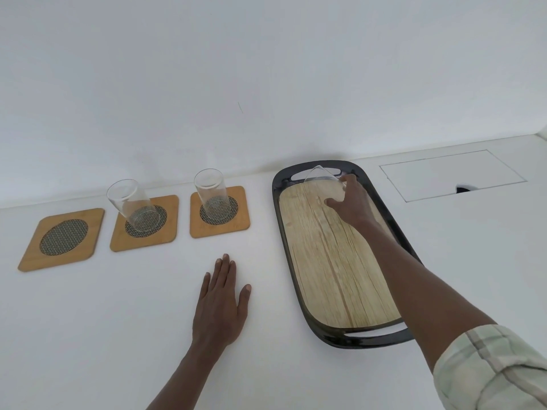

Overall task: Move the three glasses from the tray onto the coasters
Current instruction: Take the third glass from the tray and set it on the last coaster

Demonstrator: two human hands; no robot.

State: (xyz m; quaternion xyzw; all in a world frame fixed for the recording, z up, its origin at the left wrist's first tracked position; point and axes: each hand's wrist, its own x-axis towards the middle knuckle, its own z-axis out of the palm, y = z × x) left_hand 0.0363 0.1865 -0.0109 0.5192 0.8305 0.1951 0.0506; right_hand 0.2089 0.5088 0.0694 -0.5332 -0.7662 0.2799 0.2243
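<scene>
Because the right hand [350, 202] wraps its fingers [333, 202] around the last glass [321, 177] at the tray's [299, 297] far end, a slippery grip could drop it before the empty coaster [63, 239], while the left hand [220, 303] lies flat and open on the counter [133, 306].

2 glasses [133, 206] on coasters [219, 212]; 1 on tray [296, 291].
</scene>
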